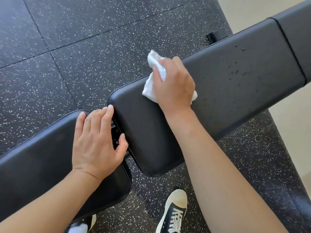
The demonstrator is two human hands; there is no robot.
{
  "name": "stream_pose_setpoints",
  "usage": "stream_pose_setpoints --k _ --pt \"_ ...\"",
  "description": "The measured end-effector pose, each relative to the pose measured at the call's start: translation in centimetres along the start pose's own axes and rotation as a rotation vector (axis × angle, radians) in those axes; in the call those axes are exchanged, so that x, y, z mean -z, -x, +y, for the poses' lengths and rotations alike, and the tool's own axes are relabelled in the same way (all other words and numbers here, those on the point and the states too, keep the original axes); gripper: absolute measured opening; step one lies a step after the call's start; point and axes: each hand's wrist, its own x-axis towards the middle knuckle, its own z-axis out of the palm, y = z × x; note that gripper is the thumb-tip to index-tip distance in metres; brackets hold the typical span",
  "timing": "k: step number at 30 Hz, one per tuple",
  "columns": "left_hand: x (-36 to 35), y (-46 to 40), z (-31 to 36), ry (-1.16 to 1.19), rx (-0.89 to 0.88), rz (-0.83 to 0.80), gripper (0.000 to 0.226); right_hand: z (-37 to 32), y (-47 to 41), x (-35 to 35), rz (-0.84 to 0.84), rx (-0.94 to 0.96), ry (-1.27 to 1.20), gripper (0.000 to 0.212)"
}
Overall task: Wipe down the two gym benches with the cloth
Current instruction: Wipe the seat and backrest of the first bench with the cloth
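A view from above of a person bent over a black padded gym bench on a dark rubber floor.

The bench has a long back pad (227,91) running from the middle of the view up to the right, and a seat pad (42,153) at lower left. A narrow gap separates them, with dark metal frame (116,132) showing inside it.

The right hand (173,84) rests on the back pad near its far edge, not far from the rounded corner at the pad's near end. Its fingers are curled around a crumpled white cloth (151,88), gripping it and pressing it to the vinyl. The cloth bunches out past the fingers over the pad's far edge, and a small part peeks out on the thumb side.

The left hand (99,140) lies flat and relaxed on the end of the seat pad, holding nothing. Its fingertips reach the gap and the thumb touches the end edge of the back pad.

Small droplets (239,71) dot the back pad to the right of the cloth. Farther right, a seam (289,49) crosses the upholstery.

The floor (84,47) is black tile flecked with white. A black-and-white laced sneaker (175,214) stands below the back pad's near edge; another shoe (80,227) is partly hidden under the seat pad. A pale wall (252,9) fills the top right.
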Motion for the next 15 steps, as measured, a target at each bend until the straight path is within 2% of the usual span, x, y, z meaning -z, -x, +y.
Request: stream_pose_setpoints --k 4,9,13,15 --pt "0.0 0.0 0.0 0.008 -0.002 0.013 0.075 3.2 7.0 2.7 0.038 0.075 -0.062 0.018" --pt "-0.3 0.0 -0.2 0.008 0.002 0.006 0.076 6.8 15.4 5.3 -0.036 0.122 -0.047 0.017" --pt "-0.3 0.0 -0.4 0.003 -0.001 0.008 0.076 4.7 11.9 3.7 0.06 0.188 -0.045 0.015" --pt "-0.3 0.1 -0.4 -0.003 -0.002 0.004 0.076 2.5 7.4 2.0 0.081 0.138 -0.038 0.014"
